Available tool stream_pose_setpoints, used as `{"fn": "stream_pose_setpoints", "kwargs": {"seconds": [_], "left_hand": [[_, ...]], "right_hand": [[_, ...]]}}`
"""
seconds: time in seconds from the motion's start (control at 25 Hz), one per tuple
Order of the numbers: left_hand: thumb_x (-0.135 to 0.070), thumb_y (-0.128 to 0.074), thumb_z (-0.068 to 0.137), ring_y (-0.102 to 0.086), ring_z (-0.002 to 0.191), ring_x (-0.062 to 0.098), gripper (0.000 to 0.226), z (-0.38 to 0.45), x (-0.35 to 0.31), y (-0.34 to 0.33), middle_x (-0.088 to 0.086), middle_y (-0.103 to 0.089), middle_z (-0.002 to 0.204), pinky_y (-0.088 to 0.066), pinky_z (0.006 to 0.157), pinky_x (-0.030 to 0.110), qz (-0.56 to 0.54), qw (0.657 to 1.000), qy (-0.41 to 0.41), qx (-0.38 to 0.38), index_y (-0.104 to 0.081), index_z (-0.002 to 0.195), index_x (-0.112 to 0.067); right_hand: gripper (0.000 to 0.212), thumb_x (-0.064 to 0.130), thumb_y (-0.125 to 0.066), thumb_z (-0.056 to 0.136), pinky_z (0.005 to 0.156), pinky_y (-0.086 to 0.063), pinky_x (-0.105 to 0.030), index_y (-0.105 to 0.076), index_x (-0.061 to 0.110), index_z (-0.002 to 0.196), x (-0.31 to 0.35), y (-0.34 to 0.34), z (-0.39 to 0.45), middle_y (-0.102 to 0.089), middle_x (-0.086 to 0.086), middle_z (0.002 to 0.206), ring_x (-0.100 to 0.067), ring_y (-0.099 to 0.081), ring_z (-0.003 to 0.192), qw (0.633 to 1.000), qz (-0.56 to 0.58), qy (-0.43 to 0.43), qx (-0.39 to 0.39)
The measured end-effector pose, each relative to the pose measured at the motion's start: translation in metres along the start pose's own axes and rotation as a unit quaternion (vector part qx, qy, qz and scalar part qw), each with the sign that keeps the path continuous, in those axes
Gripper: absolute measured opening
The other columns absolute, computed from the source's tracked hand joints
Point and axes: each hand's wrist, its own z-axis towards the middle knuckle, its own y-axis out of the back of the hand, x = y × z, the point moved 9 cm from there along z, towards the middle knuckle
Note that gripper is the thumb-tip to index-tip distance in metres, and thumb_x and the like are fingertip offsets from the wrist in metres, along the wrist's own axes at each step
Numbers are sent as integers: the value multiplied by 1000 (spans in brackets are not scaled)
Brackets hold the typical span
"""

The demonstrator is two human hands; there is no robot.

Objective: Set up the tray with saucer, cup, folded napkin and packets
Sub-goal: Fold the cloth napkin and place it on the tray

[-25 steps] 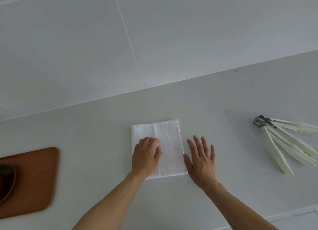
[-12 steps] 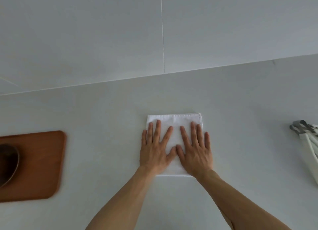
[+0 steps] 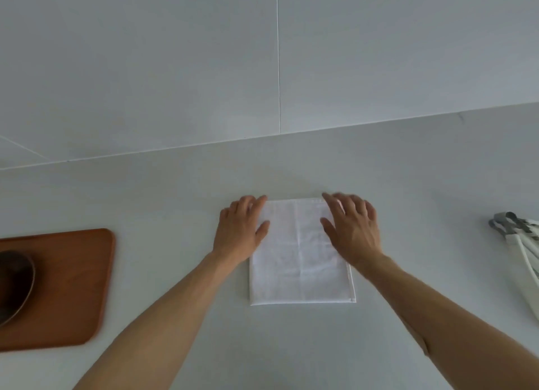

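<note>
A white folded napkin lies flat on the pale counter, in the middle of the view. My left hand rests at its far left corner with the fingers spread over the edge. At the far right corner sits my right hand, fingers apart and slightly blurred. Neither hand clearly pinches the cloth. A brown wooden tray lies at the left edge, with a dark saucer on it, partly cut off by the frame.
White tongs with grey metal ends lie at the right edge of the counter. A pale tiled wall rises behind the counter. Bare counter surface runs between the tray and the napkin.
Both hands slid from the middle of the napkin outward to its two far corners. The napkin has stayed in place.
</note>
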Motion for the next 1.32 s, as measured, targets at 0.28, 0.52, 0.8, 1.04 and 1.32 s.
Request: {"fn": "stream_pose_setpoints", "kwargs": {"seconds": [0.28, 0.52, 0.8, 1.04, 1.32], "left_hand": [[-27, -75, 77, -58, 94, 28, 50, 57, 2, -1, 7, -55, 111, -47, 71, 36, -46, 969, 63, 233, -49, 118, -15], [-24, -66, 83, -54, 90, 22, 23, 54, -7, 12, 0, -60, 106, -38, 67, 29, -49, 972, 47, 224, -61, 105, -18], [-22, -57, 89, -55, 94, 16, 14, -10, -17, 61, -9, -53, 95, -41, 66, 30, -140, 989, -17, 41, -62, 102, -23], [-13, -67, 80, -55, 91, 11, 19, -80, -28, 75, -11, -60, 96, -40, 55, 22, -111, 990, -77, -30, -65, 96, -23], [-23, -77, 75, -60, 84, 15, 14, -122, -23, 42, -9, -62, 88, -37, 53, 22, -96, 990, -103, 11, -67, 85, -23]], "right_hand": [[60, 42, -70, 83, 94, -41, -43, -43, 33, 136, 4, 5, 56, -51, -3, 130, -26, -49, 117, 984, -26, 43, 171], [28, 25, -64, 87, 82, -44, -35, -59, 23, 114, 10, 8, 56, -56, -2, 117, -25, -54, 108, 983, 19, 52, 176], [23, 11, -56, 86, 69, -47, -33, -61, 23, 104, 7, 64, -11, -65, 4, 97, -23, -60, 83, 991, 99, 73, 46], [22, 14, -64, 77, 72, -45, -31, -63, 26, 95, 23, 68, -85, -67, 10, 101, -18, -60, 91, 985, 107, 132, -2], [22, 11, -74, 74, 84, -53, -34, -64, 20, 93, 24, 31, -130, -73, 8, 97, -20, -67, 105, 984, 109, 138, -18]]}}
